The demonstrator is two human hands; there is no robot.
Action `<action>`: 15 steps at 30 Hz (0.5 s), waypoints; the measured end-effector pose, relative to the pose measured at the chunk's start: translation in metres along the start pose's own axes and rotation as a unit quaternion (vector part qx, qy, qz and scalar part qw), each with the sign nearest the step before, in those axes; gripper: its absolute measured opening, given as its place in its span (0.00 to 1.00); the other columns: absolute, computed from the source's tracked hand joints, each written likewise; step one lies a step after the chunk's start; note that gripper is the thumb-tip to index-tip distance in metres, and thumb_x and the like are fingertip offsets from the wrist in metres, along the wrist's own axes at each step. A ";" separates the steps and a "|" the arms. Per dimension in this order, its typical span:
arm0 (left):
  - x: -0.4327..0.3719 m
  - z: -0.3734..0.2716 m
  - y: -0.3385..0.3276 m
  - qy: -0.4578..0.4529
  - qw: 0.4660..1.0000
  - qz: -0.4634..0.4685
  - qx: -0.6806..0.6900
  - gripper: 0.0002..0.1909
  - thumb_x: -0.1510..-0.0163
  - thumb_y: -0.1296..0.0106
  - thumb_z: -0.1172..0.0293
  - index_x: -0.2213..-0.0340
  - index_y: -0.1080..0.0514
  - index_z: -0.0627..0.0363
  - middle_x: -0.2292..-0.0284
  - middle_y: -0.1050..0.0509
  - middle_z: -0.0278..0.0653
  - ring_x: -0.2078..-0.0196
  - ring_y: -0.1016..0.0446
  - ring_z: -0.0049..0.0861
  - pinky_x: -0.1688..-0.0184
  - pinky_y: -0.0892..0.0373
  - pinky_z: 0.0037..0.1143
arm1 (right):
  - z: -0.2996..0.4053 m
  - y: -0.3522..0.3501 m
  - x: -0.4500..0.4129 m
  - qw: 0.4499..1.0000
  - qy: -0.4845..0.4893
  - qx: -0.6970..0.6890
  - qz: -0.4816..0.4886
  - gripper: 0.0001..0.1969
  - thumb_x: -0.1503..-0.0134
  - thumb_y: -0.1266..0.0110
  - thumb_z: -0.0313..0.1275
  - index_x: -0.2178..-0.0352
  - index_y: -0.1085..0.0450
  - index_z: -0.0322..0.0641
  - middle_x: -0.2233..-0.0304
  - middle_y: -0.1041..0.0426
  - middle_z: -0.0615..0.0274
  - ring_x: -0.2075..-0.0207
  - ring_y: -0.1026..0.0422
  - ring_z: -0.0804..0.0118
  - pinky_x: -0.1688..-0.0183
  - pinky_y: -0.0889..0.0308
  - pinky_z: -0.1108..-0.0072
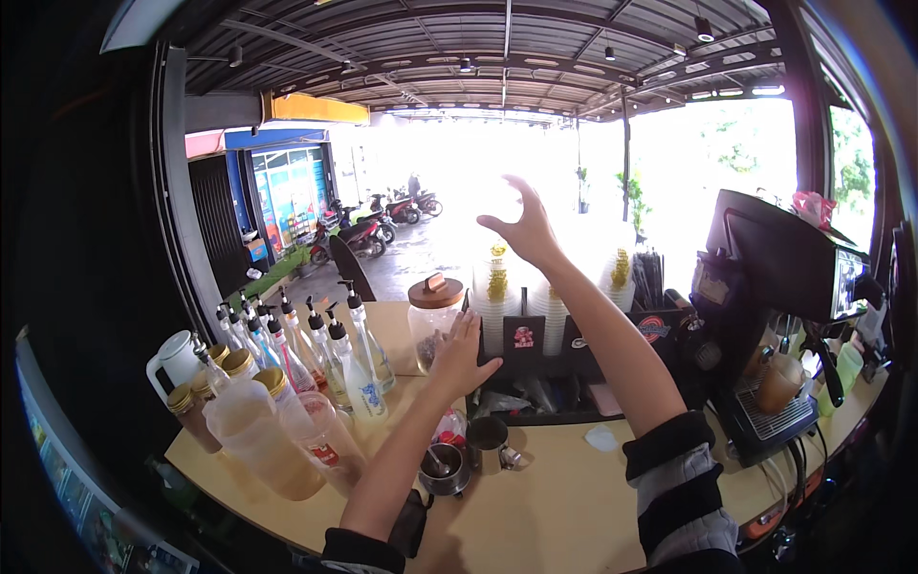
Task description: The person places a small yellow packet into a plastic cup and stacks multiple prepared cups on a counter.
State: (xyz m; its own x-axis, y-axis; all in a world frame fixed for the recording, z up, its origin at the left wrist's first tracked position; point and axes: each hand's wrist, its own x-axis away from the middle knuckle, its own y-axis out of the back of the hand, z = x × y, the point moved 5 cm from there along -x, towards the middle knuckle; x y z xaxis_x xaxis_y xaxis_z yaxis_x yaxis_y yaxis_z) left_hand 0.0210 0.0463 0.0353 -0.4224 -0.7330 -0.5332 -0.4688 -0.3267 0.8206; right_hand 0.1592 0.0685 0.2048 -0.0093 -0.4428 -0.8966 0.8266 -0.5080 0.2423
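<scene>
My right hand (pixel 529 226) is raised above stacks of clear plastic cups, its thumb and fingers spread in a C with nothing between them. Lower and to its left, my left hand (pixel 459 355) has its thumb apart from its fingers and appears to hold nothing. It overlaps a glass jar (pixel 423 326) with a wooden lid; I cannot tell whether they touch. Dark contents show low in the jar. The cup stacks (pixel 495 316) stand in a black organizer (pixel 523 369), partly covered by my right forearm. Below sit a metal cup with a spoon (pixel 443 470) and a steel pitcher (pixel 489 445).
Syrup bottles with pumps (pixel 351 366), gold-lidded jars (pixel 240 364) and a large plastic jug (pixel 262 438) crowd the left of the wooden counter (pixel 545 502). An espresso machine (pixel 782 265) stands at right, a brown drink (pixel 780 387) on its drip tray. Motorbikes (pixel 366 233) are parked outside.
</scene>
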 end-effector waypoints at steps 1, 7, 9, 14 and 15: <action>0.001 0.003 -0.005 0.000 0.998 0.005 -0.058 0.45 0.55 0.45 0.51 0.44 0.53 0.61 0.42 0.50 0.47 0.38 0.54 0.38 0.41 0.55 0.48 | -0.004 -0.002 -0.006 1.000 0.002 0.001 0.000 0.39 0.59 0.35 0.39 0.48 0.45 0.37 0.49 0.40 0.50 0.47 0.41 0.56 0.45 0.45 0.68; 0.005 0.007 -0.012 -0.022 0.997 -0.037 -0.060 0.45 0.57 0.43 0.53 0.43 0.52 0.59 0.42 0.50 0.43 0.38 0.54 0.35 0.41 0.55 0.48 | -0.044 -0.031 -0.016 0.991 -0.034 0.062 0.118 0.33 0.58 0.36 0.41 0.51 0.37 0.37 0.50 0.37 0.48 0.48 0.38 0.57 0.48 0.40 0.69; 0.006 0.009 -0.011 -0.023 0.998 -0.044 -0.040 0.45 0.58 0.43 0.53 0.44 0.52 0.58 0.42 0.50 0.43 0.38 0.54 0.36 0.41 0.54 0.48 | -0.053 -0.039 -0.011 0.984 -0.070 0.028 0.160 0.33 0.61 0.36 0.42 0.53 0.34 0.40 0.55 0.34 0.47 0.52 0.35 0.52 0.50 0.39 0.68; 0.007 0.010 -0.011 -0.032 0.997 -0.066 -0.014 0.45 0.59 0.42 0.54 0.44 0.51 0.58 0.43 0.49 0.44 0.38 0.52 0.36 0.41 0.54 0.46 | -0.053 -0.039 -0.001 0.978 -0.077 0.038 0.188 0.31 0.58 0.37 0.41 0.53 0.34 0.37 0.53 0.34 0.48 0.49 0.37 0.54 0.47 0.42 0.69; 0.008 0.011 -0.011 -0.035 0.996 -0.076 -0.014 0.45 0.60 0.42 0.55 0.44 0.51 0.58 0.43 0.48 0.44 0.39 0.52 0.37 0.41 0.53 0.46 | -0.049 -0.039 0.001 0.978 -0.060 0.065 0.187 0.31 0.58 0.37 0.42 0.54 0.34 0.37 0.53 0.34 0.48 0.48 0.37 0.53 0.46 0.42 0.69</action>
State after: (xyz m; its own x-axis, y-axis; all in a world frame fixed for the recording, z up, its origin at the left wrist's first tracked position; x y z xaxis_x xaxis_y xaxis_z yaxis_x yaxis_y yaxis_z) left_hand 0.0142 0.0504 0.0202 -0.4011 -0.6308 -0.6643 -0.5104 -0.4483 0.7338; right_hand 0.1547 0.1241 0.1758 0.2071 -0.6953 -0.6882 0.7058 -0.3810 0.5973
